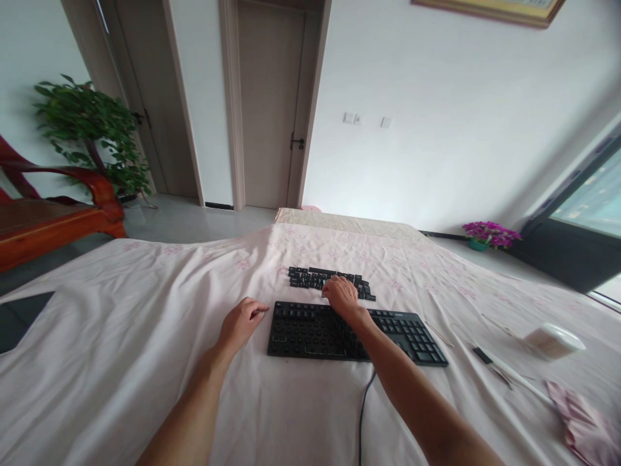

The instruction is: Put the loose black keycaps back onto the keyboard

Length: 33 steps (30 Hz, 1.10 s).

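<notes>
The right hand lies near the middle of the frame, reaching across the far edge of a black keyboard and resting palm down on a patch of loose black keycaps laid out in rows on the cloth just beyond it; its fingers curl down onto the caps, but whether they pinch one cannot be told from this angle. The left hand sits just left of the keyboard's left end, loosely curled with nothing in it, its fingertips close to the keyboard's upper left corner. The keyboard rests flat, a little below the centre of the frame, and many of the sockets in its main block look bare, while the number pad at its right end keeps its caps; a dark cable runs from its near edge down toward the bottom of the frame. All of this lies on a pale pink sheet with a faint flower print that covers the whole surface. To the lower right are a thin white stick with a dark tip, a small white tub and a folded pink cloth. At the left edge a dark flat object lies on the sheet. Farther off, at upper left, stand a red wooden chair and a leafy green plant; a closed door is at top centre, and a pot of purple flowers sits on the floor at right.
</notes>
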Tool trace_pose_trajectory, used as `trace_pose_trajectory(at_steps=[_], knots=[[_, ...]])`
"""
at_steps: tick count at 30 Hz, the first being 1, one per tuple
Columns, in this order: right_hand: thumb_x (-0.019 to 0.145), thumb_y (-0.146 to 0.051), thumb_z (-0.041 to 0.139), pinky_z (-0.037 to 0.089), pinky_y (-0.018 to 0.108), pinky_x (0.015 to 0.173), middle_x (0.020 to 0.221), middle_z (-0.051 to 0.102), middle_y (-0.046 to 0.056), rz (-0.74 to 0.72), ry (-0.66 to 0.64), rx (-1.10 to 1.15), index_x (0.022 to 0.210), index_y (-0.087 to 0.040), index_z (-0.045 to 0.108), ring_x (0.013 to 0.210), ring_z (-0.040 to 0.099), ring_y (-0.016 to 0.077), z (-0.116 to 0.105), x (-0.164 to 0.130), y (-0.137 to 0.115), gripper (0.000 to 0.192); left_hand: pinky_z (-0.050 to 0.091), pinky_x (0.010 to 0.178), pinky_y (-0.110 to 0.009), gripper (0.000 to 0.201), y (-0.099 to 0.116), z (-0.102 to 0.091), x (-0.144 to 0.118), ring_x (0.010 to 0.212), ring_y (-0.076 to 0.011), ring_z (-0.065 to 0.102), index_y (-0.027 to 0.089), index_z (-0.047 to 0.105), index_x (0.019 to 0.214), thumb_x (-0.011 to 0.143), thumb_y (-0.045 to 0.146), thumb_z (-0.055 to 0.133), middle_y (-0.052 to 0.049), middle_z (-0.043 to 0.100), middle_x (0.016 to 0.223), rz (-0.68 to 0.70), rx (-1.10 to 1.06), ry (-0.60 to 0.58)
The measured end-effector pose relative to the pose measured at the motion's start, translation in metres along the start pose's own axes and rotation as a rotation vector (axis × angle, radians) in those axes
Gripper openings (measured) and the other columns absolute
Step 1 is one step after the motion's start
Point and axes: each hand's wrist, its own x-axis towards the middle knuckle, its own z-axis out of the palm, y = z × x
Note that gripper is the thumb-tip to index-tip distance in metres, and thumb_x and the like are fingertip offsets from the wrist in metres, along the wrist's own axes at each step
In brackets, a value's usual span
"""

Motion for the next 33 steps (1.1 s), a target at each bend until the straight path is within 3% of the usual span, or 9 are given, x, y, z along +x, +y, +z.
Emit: trace_pose_trajectory(at_steps=[9,21,28,33], knots=[[0.085,-0.032,0.059,0.039,0.025,0.075,0.104,0.070,0.002,0.009,-0.070,0.056,0.094,-0.030,0.075,0.099,0.062,0.0182,0.005,0.002,-0.007,0.018,0.047,0.081,-0.023,0.025,0.002,-0.002,0.000,0.091,-0.0145,0.064,0.025,0.072,0.097,0.084,0.025,0.051,-0.003,0.067,0.104,-0.009,-0.006,-0.007],[0.084,-0.029,0.059,0.041,0.026,0.078,0.108,0.070,0.004,0.040,-0.136,0.057,0.101,-0.029,0.073,0.101,0.063,0.0209,0.002,0.002,-0.009,0.022,0.047,0.080,-0.023,0.024,0.002,-0.002,0.000,0.087,-0.0138,0.064,0.025,0.072,0.097,0.084,0.025,0.051,-0.002,0.067,0.104,-0.023,-0.011,-0.010],[0.090,-0.031,0.051,0.039,0.022,0.079,0.108,0.067,0.000,-0.068,0.021,0.257,0.105,-0.028,0.070,0.098,0.061,0.0154,-0.010,-0.030,-0.007,0.025,0.047,0.080,-0.024,0.024,0.002,-0.002,-0.001,0.090,-0.0152,0.064,0.025,0.072,0.096,0.085,0.027,0.051,-0.003,0.067,0.102,0.016,-0.011,0.002],[0.090,-0.030,0.052,0.039,0.021,0.080,0.103,0.066,0.000,-0.117,-0.007,0.267,0.105,-0.027,0.070,0.096,0.060,0.0143,-0.014,-0.059,-0.008,0.024,0.048,0.080,-0.024,0.024,0.003,-0.003,-0.001,0.090,-0.0150,0.064,0.025,0.072,0.096,0.085,0.029,0.052,-0.003,0.067,0.103,0.003,-0.006,-0.003]])
